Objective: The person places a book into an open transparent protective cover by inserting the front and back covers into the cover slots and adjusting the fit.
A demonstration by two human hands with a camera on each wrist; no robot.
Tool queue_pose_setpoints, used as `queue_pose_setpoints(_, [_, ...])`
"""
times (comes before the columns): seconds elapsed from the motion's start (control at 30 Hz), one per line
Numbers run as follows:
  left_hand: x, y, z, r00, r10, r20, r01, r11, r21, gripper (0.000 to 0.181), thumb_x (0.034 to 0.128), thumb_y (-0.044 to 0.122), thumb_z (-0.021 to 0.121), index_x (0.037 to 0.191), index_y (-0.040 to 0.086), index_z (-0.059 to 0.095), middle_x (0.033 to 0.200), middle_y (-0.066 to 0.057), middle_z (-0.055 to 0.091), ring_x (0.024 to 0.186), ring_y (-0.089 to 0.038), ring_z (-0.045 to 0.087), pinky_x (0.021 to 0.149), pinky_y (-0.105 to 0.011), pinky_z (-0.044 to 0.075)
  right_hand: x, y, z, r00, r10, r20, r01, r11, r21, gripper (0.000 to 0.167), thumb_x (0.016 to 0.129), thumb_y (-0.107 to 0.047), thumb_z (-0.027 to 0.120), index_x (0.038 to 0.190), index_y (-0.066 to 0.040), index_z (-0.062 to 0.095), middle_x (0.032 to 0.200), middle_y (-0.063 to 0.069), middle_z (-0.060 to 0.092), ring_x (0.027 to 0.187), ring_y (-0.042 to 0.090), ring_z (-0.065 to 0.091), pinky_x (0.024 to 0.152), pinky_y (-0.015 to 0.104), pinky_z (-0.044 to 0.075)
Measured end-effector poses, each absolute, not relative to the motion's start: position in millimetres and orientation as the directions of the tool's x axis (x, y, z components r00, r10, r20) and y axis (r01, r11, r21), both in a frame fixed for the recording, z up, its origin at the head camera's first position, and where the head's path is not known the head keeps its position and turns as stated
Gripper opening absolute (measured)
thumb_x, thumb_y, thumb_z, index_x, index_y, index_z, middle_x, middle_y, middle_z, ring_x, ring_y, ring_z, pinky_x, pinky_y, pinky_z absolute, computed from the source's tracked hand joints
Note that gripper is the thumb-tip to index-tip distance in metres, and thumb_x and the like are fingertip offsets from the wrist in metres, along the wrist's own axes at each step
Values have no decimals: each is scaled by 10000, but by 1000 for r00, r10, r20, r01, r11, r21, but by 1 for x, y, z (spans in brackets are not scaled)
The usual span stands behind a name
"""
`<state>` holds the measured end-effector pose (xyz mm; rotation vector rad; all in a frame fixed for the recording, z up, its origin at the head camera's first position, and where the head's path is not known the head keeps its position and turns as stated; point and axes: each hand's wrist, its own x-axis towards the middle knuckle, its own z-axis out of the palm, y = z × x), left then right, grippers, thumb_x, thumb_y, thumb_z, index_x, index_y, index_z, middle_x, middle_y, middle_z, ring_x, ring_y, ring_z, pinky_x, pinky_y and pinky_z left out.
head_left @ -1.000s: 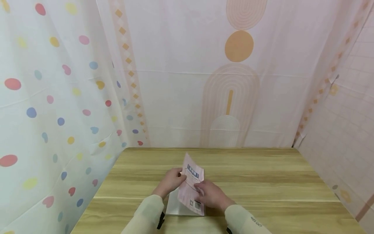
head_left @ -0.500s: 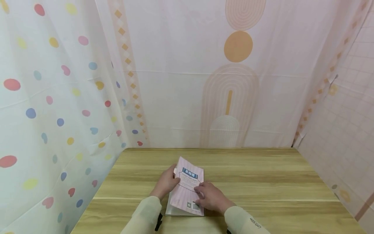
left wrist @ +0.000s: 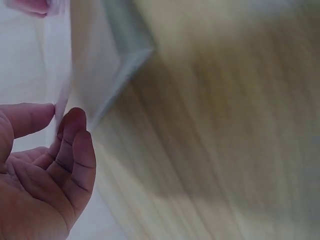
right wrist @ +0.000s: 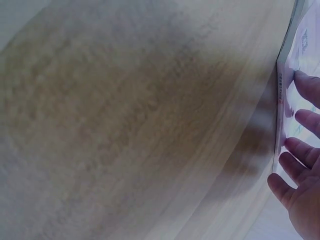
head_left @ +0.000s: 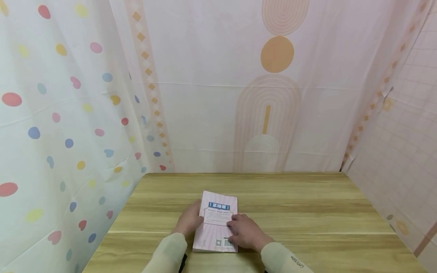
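A pink paperback book (head_left: 213, 232) lies on the wooden table, its back cover up, with a blue title block and a barcode. My left hand (head_left: 189, 220) is at the book's left edge; in the left wrist view its thumb and fingers pinch the edge of the cover (left wrist: 60, 60), which stands a little off the page block (left wrist: 95, 55). Along the spine side, my right hand (head_left: 248, 232) rests its fingertips on the cover. The right wrist view has those fingers (right wrist: 300, 150) spread and lightly bent beside the spine (right wrist: 280, 100).
The wood-grain table (head_left: 307, 212) extends around the book on all sides. Behind it hangs a pale curtain (head_left: 205, 113) with arch patterns. A dotted curtain (head_left: 75, 113) borders the left and a grid-patterned one (head_left: 403, 151) the right.
The raised back cover has swung down to the left with my left hand, from steeply lifted to nearly flat over the pages. My right hand has stayed on the spine side.
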<state>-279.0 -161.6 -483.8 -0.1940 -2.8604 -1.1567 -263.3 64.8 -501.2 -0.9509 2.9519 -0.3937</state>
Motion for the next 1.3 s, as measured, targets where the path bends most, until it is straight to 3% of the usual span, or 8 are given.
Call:
queue_pose_setpoints(0.17, [-277,-160,-487,-997,64,34,71,785,615,617,824,-61,602,1420,-91,446,1375,-294,521,1247,-485,496,1051,-597,365,-263,65,-502,-821,-569,51,-564,791,-239,452,854,-370,733,1227,-117,695,1342,127,581,1256,312,515,1050,451,415])
queue_pose_setpoints(0.53, [-277,-154,-497,-999,35,16,38,883,468,492,847,-65,527,1338,-79,546,1332,-295,551,1268,-478,479,1061,-595,358,-262,64,-502,-834,-551,15,-534,800,-272,466,865,-378,724,1258,-129,679,1386,120,552,1291,313,485,1056,477,405])
queue_pose_setpoints(0.73, [-278,-146,-498,-999,20,34,32,907,419,506,813,-63,619,1317,-55,574,1272,-307,546,1190,-457,524,965,-586,448,-262,66,-502,-829,-558,27,-544,795,-269,462,867,-371,722,1251,-118,680,1376,119,556,1282,309,488,1046,478,414])
queue_pose_setpoints(0.83, [-280,-142,-499,-992,68,106,101,933,346,522,763,-69,695,1276,-50,605,1191,-287,560,1109,-424,548,915,-549,484,-262,66,-502,-819,-571,55,-566,790,-238,454,852,-370,735,1225,-115,694,1333,120,582,1236,302,519,1024,464,433])
queue_pose_setpoints(1.0, [-279,-134,-499,-959,217,184,253,945,205,429,776,-60,716,1199,-19,657,1089,-246,579,1018,-386,559,903,-513,485,-263,65,-498,-811,-579,88,-584,789,-190,442,822,-363,764,1192,-127,711,1238,97,620,1144,269,558,973,429,469])
queue_pose_setpoints(1.17, [-275,-123,-498,-958,263,116,284,928,242,385,756,-68,711,1127,30,676,1102,-221,582,1021,-372,567,879,-516,504,-263,65,-497,-802,-590,91,-596,786,-163,430,815,-372,772,1171,-136,720,1197,78,630,1096,247,573,937,400,487])
queue_pose_setpoints(1.3, [-272,-117,-498,-967,246,60,253,925,284,384,843,-40,647,1223,20,650,1244,-262,543,1158,-411,531,958,-543,474,-263,67,-498,-789,-606,104,-615,776,-143,412,821,-373,768,1145,-121,727,1169,73,636,1053,233,580,902,375,499])
